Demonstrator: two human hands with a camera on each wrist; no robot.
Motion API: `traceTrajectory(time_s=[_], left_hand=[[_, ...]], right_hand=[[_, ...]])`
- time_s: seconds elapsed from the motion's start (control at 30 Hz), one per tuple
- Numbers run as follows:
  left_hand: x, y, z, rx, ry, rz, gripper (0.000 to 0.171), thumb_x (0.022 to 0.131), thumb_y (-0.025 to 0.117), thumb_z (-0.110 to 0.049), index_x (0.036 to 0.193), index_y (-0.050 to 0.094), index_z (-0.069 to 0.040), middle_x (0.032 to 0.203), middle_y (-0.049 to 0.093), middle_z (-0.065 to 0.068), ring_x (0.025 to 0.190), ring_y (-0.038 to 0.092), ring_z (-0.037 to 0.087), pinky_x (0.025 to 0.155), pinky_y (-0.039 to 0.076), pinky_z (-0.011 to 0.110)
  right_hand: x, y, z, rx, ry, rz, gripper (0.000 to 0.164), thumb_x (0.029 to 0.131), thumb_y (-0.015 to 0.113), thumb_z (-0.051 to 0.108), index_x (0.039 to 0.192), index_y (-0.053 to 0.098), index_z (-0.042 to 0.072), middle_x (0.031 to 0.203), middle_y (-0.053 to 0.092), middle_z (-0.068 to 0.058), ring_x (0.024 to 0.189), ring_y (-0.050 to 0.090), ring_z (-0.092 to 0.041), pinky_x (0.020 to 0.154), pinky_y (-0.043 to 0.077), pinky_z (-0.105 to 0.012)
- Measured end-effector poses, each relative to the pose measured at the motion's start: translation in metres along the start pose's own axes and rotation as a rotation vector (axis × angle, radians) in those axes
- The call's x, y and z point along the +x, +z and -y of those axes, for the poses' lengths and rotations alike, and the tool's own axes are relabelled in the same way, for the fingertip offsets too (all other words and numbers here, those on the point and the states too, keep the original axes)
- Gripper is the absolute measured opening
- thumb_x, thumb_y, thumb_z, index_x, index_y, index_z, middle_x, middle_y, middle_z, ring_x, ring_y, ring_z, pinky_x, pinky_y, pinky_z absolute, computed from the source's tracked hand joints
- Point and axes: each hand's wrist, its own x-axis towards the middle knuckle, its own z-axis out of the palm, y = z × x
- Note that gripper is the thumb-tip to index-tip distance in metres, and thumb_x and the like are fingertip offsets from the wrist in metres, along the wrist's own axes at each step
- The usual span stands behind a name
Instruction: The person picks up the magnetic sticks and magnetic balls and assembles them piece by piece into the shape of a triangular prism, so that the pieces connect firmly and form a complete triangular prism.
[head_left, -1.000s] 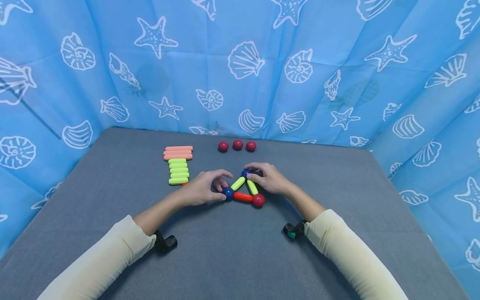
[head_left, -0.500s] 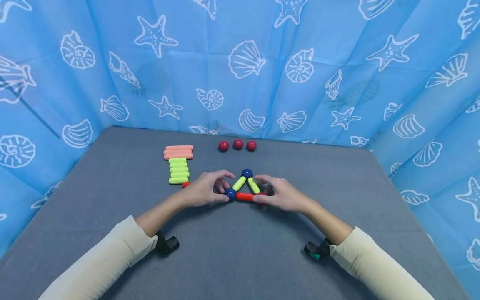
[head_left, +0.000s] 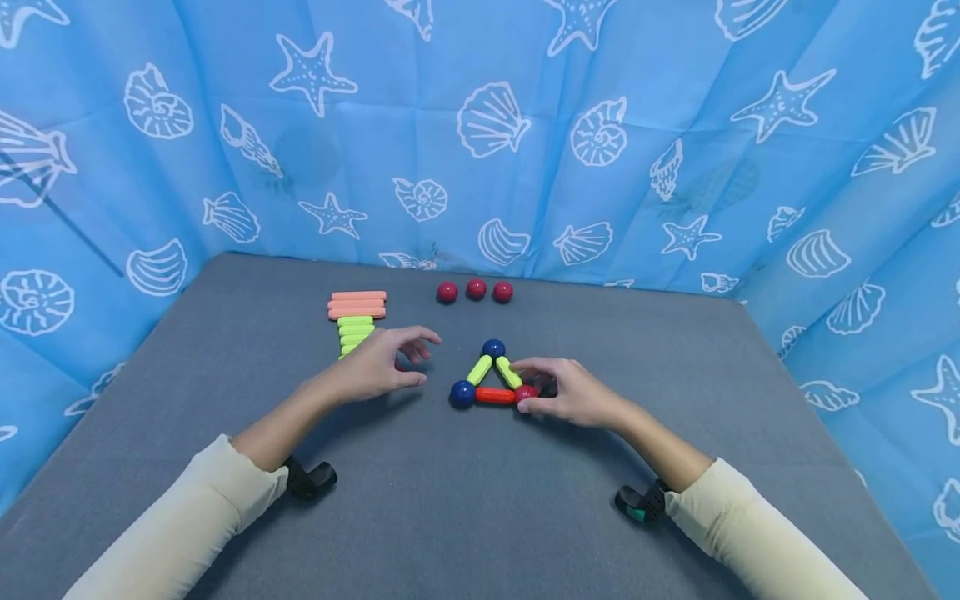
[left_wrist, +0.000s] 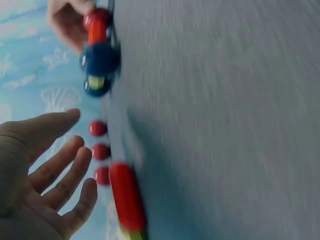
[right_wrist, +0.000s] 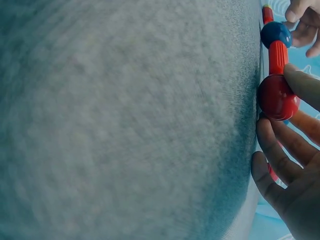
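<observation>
1. My right hand [head_left: 573, 392] sits at the right corner of the little flat triangle of plastic sticks and balls [head_left: 489, 377] on the grey padded counter [head_left: 480, 500]. Thumb and fingertips pinch the dark red ball [head_left: 525, 392] at that corner, so this hand is holding it; in the right wrist view the ball [right_wrist: 276, 97] sits right against my thumb.
2. The triangle itself: a short red stick [head_left: 495, 396] along the bottom, running from the red ball to a blue ball [head_left: 462, 393] on the left, then two lime green sticks [head_left: 480, 369] leaning up to a second blue ball [head_left: 492, 348] at the top.
3. My left hand [head_left: 375, 367] is off the triangle, just to its left, fingers spread loose and holding nothing. The left blue ball is near its fingertips but not touching.
4. Right behind the left hand is the stack of spare lime green sticks [head_left: 354, 330] with salmon pink sticks [head_left: 357, 305] above them.
5. Three loose dark red balls [head_left: 475, 290] sit in a row at the back edge, well apart from both hands.
</observation>
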Motion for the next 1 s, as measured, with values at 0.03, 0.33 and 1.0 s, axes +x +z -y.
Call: traceTrajectory(time_s=[0.03, 0.33, 1.0], left_hand=[[-0.003, -0.004, 0.003, 0.019, -0.005, -0.008, 0.054, 0.084, 0.079, -0.006, 0.134, 0.058, -0.005, 0.116, 0.068, 0.011, 0.105, 0.063, 0.024, 0.089, 0.054, 0.044], [-0.03, -0.023, 0.022, 0.173, -0.047, 0.002, 0.053, 0.081, 0.08, -0.002, 0.13, 0.06, -0.005, 0.114, 0.068, 0.01, 0.105, 0.064, 0.025, 0.093, 0.051, 0.049], [-0.008, -0.002, 0.018, 0.001, -0.028, -0.013, 0.055, 0.085, 0.072, 0.003, 0.137, 0.054, -0.006, 0.106, 0.066, 0.002, 0.098, 0.06, 0.02, 0.089, 0.052, 0.042]], right_hand=[[0.0, 0.0, 0.0, 0.002, -0.001, 0.001, 0.057, 0.088, 0.076, 0.023, 0.139, 0.056, 0.004, 0.129, 0.064, -0.01, 0.101, 0.062, -0.02, 0.087, 0.053, -0.038], [0.0, -0.001, -0.001, -0.005, 0.007, 0.011, 0.056, 0.088, 0.076, 0.022, 0.139, 0.056, 0.005, 0.129, 0.063, -0.009, 0.103, 0.062, -0.019, 0.088, 0.053, -0.039], [0.0, -0.001, -0.002, 0.025, -0.023, 0.003, 0.056, 0.089, 0.075, 0.022, 0.138, 0.056, 0.003, 0.128, 0.064, -0.011, 0.098, 0.062, -0.02, 0.084, 0.054, -0.039]])
